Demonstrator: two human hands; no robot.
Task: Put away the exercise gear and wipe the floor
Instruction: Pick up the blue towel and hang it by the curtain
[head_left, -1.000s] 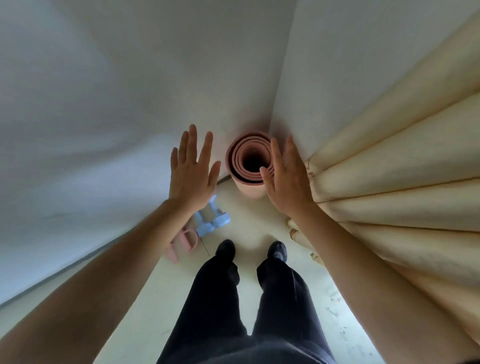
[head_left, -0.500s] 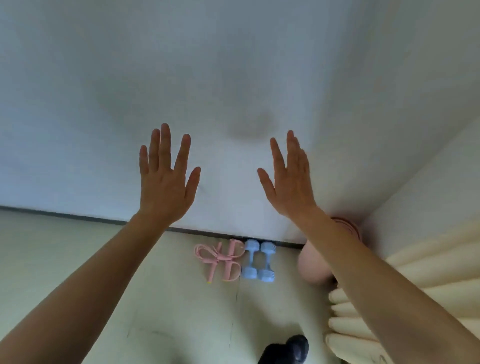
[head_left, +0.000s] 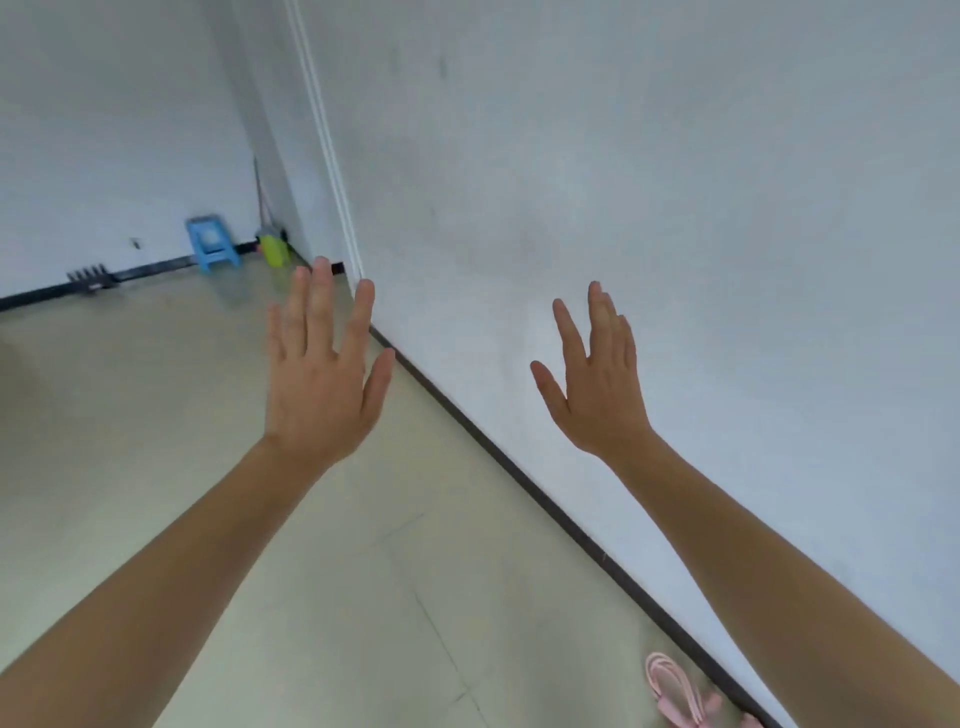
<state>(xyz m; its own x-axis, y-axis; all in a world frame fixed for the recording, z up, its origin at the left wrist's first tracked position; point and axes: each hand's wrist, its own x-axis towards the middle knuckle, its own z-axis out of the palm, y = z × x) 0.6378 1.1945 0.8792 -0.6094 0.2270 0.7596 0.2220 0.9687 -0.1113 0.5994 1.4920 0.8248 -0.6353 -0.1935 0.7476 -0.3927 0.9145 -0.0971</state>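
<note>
**Floor (head_left: 156, 441) lying bare, wiping not yet begun**

Pale tiles are running off toward a far corner, and a white wall (head_left: 675, 208) is closing our right side. We are holding both hands up in front of us: the left hand (head_left: 322, 384) over the floor and the right hand (head_left: 597, 384) before the wall. The fingers of both are straight and spread, gripping nothing.

A pink band (head_left: 680, 701) is lying on the floor at the bottom edge of the view, just beside the baseboard (head_left: 519, 480). We are judging it parked there, though no other gear is showing to confirm the tidying is finished.

We are carrying no cloth or mop, so we are judging the wiping wholly undone. Far off, a blue stool (head_left: 212, 249) is standing by the wall, and a yellow-green thing (head_left: 274, 252) with a thin pole is leaning in the corner. It is too small to tell, but it is possibly the cleaning tool we are needing next.
</note>
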